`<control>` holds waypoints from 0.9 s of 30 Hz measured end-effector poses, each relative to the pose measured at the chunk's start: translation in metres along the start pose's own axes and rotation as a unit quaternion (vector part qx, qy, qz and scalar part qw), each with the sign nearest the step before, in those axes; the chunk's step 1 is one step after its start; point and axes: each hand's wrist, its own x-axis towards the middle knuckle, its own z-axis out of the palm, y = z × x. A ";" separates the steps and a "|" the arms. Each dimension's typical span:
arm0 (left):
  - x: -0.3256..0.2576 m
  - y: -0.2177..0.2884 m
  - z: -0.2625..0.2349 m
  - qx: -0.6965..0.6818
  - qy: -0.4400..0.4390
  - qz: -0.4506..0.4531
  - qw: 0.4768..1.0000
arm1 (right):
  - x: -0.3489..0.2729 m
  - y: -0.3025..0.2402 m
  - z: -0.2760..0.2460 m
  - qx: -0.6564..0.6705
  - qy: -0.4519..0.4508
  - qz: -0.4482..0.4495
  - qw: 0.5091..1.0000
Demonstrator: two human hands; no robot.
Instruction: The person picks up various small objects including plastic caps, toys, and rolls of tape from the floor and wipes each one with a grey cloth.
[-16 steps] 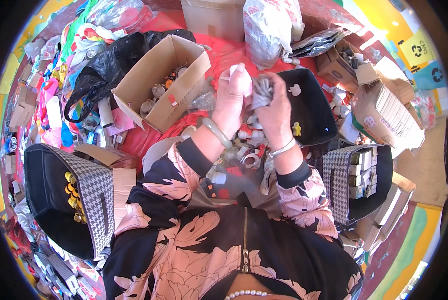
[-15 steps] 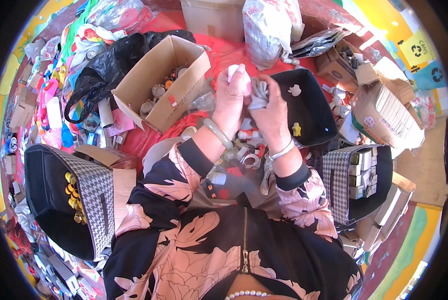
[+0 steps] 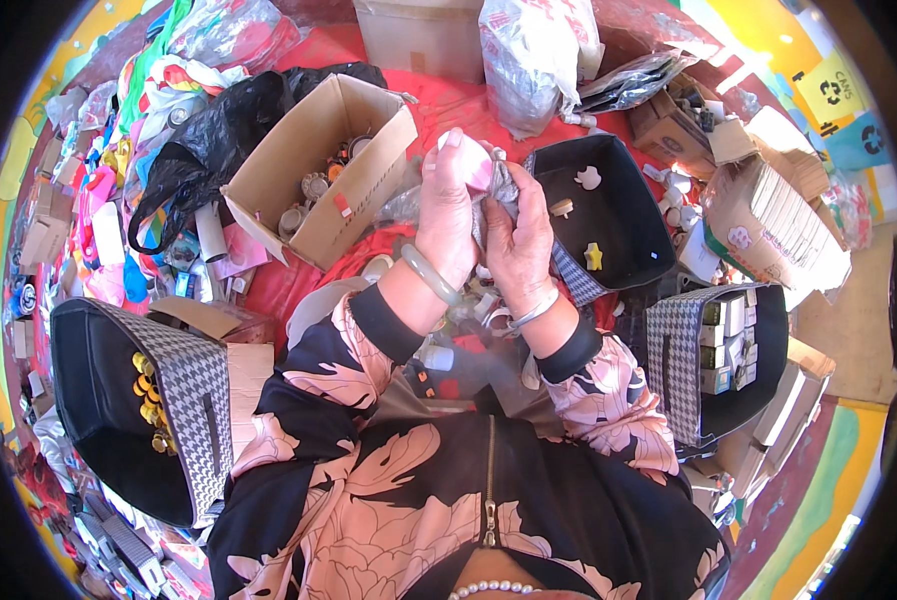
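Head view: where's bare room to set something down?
Bare red cloth shows between the open carton and white bag; the left bin has bare black lining left of its yellow items. Crowded: far-left heap, and loose pieces below the left hand and right hand.

Pink flowers (image 3: 393, 465) pattern the zipped black jacket (image 3: 540, 475).

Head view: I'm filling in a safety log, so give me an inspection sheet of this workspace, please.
Surface: red covering, partly hidden by items.
Job's things: pink-and-white piece and crumpled grey cloth, both between the hands.
Clutter: open cardboard box with mixed pieces; black plastic bag; black-lined bin with a yellow star-shaped piece; dense piles at left.
Hands: left hand grips the pink-and-white piece; right hand holds the grey cloth.
Cables: nothing seen.
Surroundings: yellow-and-green painted surface at lower right.
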 end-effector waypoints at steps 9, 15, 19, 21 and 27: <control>-0.002 0.007 0.003 0.136 -0.061 0.125 0.981 | -0.003 -0.011 0.007 0.184 0.049 0.131 0.973; -0.004 0.017 0.012 0.082 -0.155 0.055 0.983 | -0.003 -0.008 -0.006 0.365 0.044 0.192 0.910; 0.000 0.018 0.006 -0.021 -0.178 -0.034 0.983 | 0.008 -0.016 -0.022 0.476 0.047 0.285 0.831; 0.005 0.021 0.008 -0.047 -0.180 -0.046 0.981 | 0.013 0.000 -0.035 0.547 0.037 0.270 0.792; -0.003 0.012 0.009 -0.068 -0.165 -0.132 0.975 | 0.031 -0.014 -0.047 0.393 0.072 0.133 0.907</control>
